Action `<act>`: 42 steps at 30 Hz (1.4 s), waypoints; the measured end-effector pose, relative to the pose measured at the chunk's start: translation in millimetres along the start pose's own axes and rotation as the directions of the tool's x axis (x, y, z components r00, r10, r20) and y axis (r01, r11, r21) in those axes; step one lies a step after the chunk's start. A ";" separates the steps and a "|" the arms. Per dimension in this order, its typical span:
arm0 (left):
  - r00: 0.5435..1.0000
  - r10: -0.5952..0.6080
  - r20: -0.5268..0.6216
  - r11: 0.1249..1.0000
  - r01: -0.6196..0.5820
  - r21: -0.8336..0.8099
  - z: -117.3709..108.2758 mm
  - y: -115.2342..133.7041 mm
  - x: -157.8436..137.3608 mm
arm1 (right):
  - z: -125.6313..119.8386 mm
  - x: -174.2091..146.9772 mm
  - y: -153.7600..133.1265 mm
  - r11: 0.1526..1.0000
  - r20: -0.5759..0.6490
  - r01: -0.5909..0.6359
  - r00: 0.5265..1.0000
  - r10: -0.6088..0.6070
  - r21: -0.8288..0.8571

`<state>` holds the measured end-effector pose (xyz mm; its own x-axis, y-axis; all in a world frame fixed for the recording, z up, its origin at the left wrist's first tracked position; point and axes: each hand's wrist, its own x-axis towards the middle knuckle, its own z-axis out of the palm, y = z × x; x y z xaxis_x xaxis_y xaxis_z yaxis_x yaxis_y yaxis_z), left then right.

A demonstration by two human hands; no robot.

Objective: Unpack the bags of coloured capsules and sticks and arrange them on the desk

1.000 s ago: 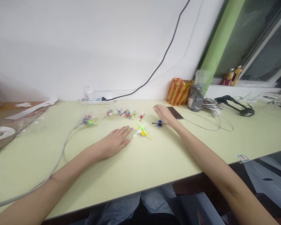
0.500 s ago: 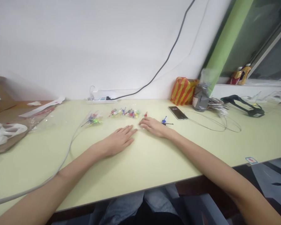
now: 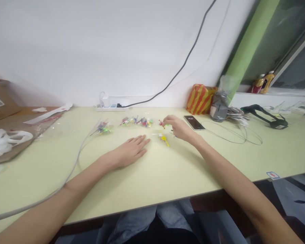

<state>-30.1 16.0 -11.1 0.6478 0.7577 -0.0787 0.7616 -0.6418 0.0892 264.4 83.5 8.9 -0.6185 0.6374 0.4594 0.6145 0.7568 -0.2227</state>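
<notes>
My left hand (image 3: 130,150) lies palm down on the pale table, fingers stretched out and holding nothing. My right hand (image 3: 179,128) is raised slightly, with its fingers curled. Its fingertips meet a small red plastic piece (image 3: 161,122), and a bit of green shows beneath them; what they grip is partly hidden. Between the hands lies a small yellow and white plastic piece (image 3: 163,138). A blue piece (image 3: 173,136) shows partly from under my right hand. Behind the hands are clear bags of colourful small plastic parts (image 3: 143,122), and another such bag (image 3: 104,128) lies to the left.
A phone (image 3: 194,122) with a cable lies right of my right hand. Behind it stand a striped bag (image 3: 200,99) and a grey package (image 3: 218,106). A power strip (image 3: 110,108) sits against the wall. A grey cable (image 3: 77,162) crosses my left forearm.
My right hand has lifted and moved right, its flat fingers now curled. The yellow and white piece has come into view where that hand lay. My left hand has stayed put.
</notes>
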 end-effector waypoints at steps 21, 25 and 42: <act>0.938 0.134 -0.319 0.989 -0.108 0.098 -8.3 14.0 8.1 | 59.0 7.6 -68.1 0.990 0.068 0.132 0.989 -0.129 -0.051; 0.939 0.126 -0.319 0.992 -0.111 0.064 -6.7 11.2 8.2 | 51.0 9.9 -52.2 0.989 0.129 0.015 0.992 0.005 -0.147; 0.940 0.137 -0.313 0.991 -0.134 0.030 -3.3 12.6 5.2 | 39.5 33.2 8.3 0.887 -0.007 -0.313 0.944 0.330 -0.340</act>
<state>-17.1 12.3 -7.1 0.7075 0.6614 0.2491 0.6682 -0.7408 0.0691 229.7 116.7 -11.6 -0.3775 0.8506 0.3660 0.9051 0.4225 -0.0484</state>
